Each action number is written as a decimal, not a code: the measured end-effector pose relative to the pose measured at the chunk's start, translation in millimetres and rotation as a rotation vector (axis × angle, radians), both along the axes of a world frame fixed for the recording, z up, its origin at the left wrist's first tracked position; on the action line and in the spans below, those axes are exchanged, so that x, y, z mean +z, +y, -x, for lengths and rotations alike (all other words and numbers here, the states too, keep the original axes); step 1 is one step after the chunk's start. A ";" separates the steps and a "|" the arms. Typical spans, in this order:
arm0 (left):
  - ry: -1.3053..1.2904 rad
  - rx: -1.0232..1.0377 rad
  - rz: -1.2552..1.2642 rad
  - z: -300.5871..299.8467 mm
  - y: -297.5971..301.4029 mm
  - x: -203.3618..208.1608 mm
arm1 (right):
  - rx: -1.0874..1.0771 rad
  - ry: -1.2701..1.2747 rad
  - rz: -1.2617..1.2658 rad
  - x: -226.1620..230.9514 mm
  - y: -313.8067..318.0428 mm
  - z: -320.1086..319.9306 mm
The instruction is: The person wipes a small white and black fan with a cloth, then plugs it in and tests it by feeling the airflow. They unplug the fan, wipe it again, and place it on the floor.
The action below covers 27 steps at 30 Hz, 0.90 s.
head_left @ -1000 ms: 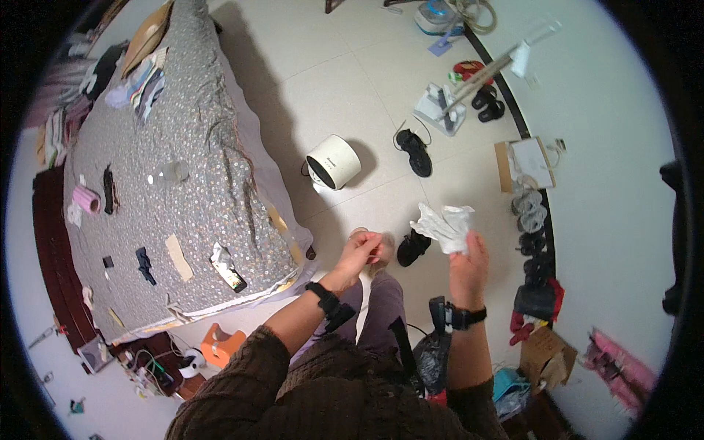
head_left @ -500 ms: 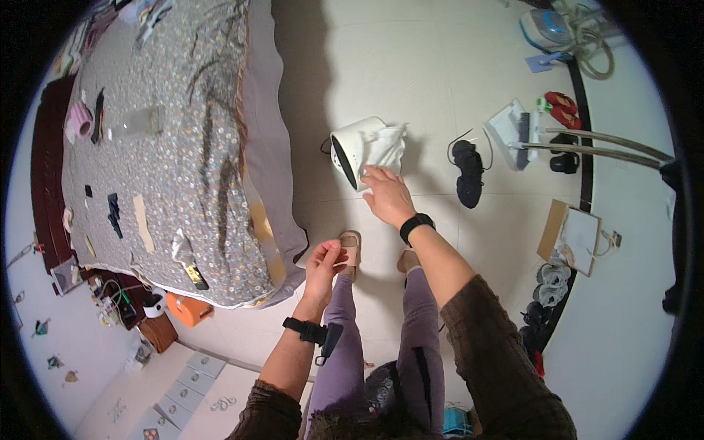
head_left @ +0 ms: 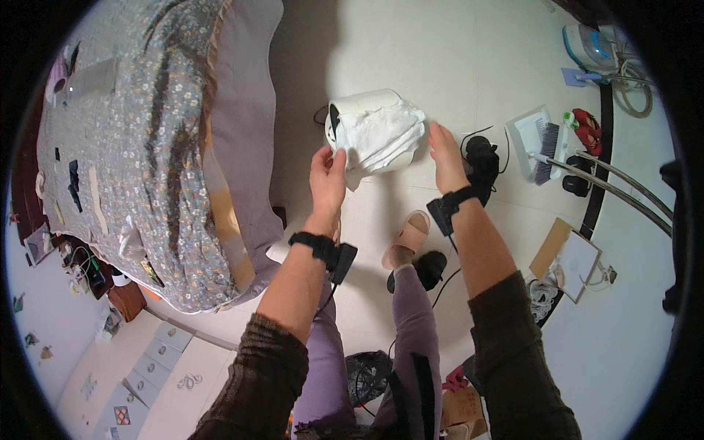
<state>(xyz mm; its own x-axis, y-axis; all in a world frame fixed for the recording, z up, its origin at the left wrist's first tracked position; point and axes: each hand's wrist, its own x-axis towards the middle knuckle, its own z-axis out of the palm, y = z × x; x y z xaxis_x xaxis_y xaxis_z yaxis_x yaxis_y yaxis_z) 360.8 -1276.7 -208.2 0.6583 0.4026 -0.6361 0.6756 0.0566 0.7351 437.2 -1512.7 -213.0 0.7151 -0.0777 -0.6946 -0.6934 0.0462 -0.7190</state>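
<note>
A white, round-bodied appliance (head_left: 378,97) with a dark end and a black cord lies on the floor ahead of me. Spread across its upper side is a crumpled white cloth (head_left: 381,133), which hides much of the body. My left hand (head_left: 328,182) is at the cloth's near left edge, thumb and fingers apart. The thumb seems to touch the fabric, but I see no grip on it. To the right of the cloth, my right hand (head_left: 446,160) is open with its fingers stretched out, holding nothing. Each wrist wears a black strap.
A bed with a flowered cover (head_left: 172,147) stands on the left. Right of my hands lie a black shoe (head_left: 482,165), a white dustpan (head_left: 526,132) with a brush, and red shoes (head_left: 587,132). An open cardboard box (head_left: 554,246) sits by the wall.
My right hand has left the cloth and moved right. My left hand has come up to the cloth's left edge. The cloth now lies more spread out over the appliance.
</note>
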 end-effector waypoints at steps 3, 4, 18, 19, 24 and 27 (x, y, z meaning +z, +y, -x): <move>0.028 0.033 0.144 -22.1 -6.7 -7.4 | 0.084 -0.021 -0.222 -14.6 11.6 -13.6; 0.213 0.086 0.216 -28.2 -8.6 -7.3 | 0.111 -0.031 -0.314 -16.9 15.7 -13.1; 0.291 -0.080 0.194 77.3 10.1 8.0 | -0.008 -0.024 -0.003 28.9 68.6 89.9; 0.241 -0.203 0.108 100.2 13.3 6.5 | -0.008 -0.042 0.041 32.9 70.6 107.1; 0.081 -0.450 -0.185 204.8 6.6 5.1 | 0.016 0.188 0.046 55.5 63.9 204.2; 0.049 -0.464 -0.262 261.9 12.7 16.8 | -0.125 0.271 -0.046 72.5 69.2 282.1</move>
